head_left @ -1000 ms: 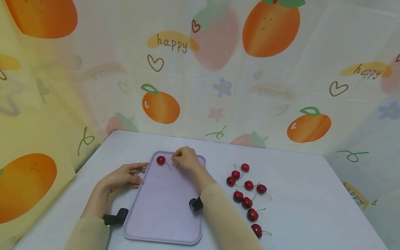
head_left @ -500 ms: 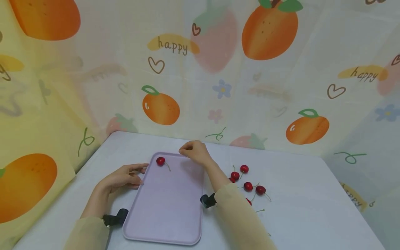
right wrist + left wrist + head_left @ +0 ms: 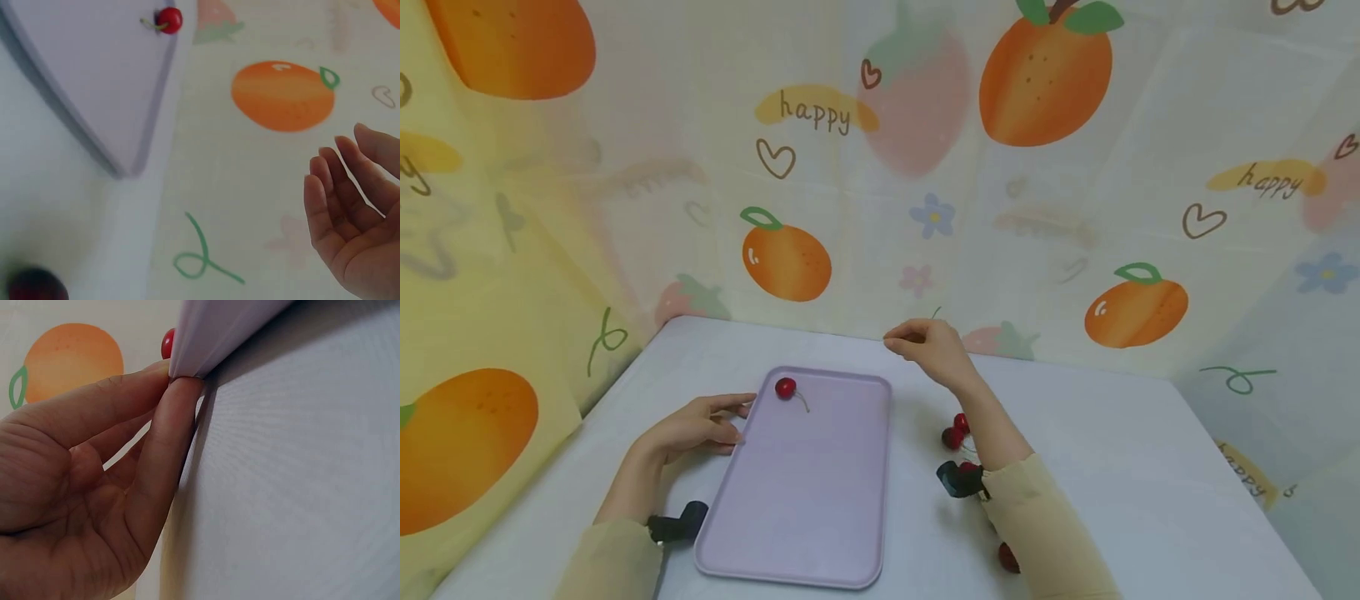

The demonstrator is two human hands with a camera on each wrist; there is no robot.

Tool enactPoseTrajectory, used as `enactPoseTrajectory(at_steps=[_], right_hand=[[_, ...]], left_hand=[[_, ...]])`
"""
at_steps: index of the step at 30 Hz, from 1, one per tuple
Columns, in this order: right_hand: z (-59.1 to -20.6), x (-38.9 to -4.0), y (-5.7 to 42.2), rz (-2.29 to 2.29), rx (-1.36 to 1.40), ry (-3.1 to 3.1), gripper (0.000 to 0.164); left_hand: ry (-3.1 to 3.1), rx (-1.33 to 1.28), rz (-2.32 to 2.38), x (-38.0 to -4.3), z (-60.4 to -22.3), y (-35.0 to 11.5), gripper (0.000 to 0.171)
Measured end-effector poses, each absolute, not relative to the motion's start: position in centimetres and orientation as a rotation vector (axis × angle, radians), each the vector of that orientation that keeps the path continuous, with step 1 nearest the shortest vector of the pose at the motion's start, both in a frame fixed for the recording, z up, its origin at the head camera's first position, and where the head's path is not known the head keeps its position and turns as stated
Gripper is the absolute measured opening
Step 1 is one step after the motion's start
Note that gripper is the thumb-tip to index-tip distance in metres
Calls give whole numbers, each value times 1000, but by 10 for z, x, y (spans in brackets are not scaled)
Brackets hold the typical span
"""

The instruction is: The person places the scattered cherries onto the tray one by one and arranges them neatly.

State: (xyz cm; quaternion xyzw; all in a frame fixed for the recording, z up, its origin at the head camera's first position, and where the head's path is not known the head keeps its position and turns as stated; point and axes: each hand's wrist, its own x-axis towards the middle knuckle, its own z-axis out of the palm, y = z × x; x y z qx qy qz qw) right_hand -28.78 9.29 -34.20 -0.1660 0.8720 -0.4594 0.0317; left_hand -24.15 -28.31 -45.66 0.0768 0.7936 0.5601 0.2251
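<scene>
Left hand [image 3: 688, 427]: fingers stood apart and touched the left rim of a pale lilac, rectangular, round-cornered tray [image 3: 805, 492]; the light contact probably served to keep it from sliding.
Right hand [image 3: 934, 348]: was raised near the tray's far right corner and held nothing; fingers were softly bent, thumb tip close to the forefinger tip, contact not certain.
Tray build: smooth and matt, apparently plastic, with a low raised rim that would presumably check anything rolling; its long sides ran away from the person.
Tray contents: one glossy, round red cherry [image 3: 786, 388], inside the far left corner; its thin, curved stem trailed rightward and toward the person over the flat base. The corner position left most of the base bare.
Loose stock: several shiny, dark red cherries [image 3: 953, 437] lay to the right of the tray, partly covered by the right forearm; count could not be told. The spot seemed chosen to suit that arm's reach.
Desk: flat white surface [image 3: 1120, 458], carried the tray and the loose cherries.
Arm wear: cream cloth sleeves [image 3: 617, 558], with a small black device [image 3: 679, 523] at each wrist.
Backdrop: creased, pale fabric-like sheet [image 3: 1045, 187] hung behind, printed with oranges, strawberries, hearts and "happy".
</scene>
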Motion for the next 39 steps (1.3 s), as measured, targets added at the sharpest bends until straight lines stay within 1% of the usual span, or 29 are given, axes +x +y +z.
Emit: enactPoseTrajectory(at_steps=[7, 11, 18, 23, 27, 33, 39], right_hand=[[-338, -275, 141, -1390, -478, 2782, 23], [-343, -268, 166, -1382, -396, 2822, 23], [-353, -257, 204, -1317, -298, 2860, 32], [-358, -252, 231, -1259, -256, 2887, 35], [-362, -248, 248, -1251, -228, 2872, 39], [-372, -238, 269, -1225, -181, 2828, 41], [-383, -230, 287, -1234, -120, 2747, 45]], left_hand=[[2195, 221, 1533, -241, -456, -283, 72], [2194, 236, 1540, -242, -456, -283, 71], [2183, 234, 1549, -241, -457, -284, 71], [2180, 235, 1553, -242, -459, -284, 71], [2185, 236, 1552, -242, -460, -286, 70], [2187, 243, 1553, -241, -459, -286, 70], [2193, 231, 1551, -241, -458, -283, 70]])
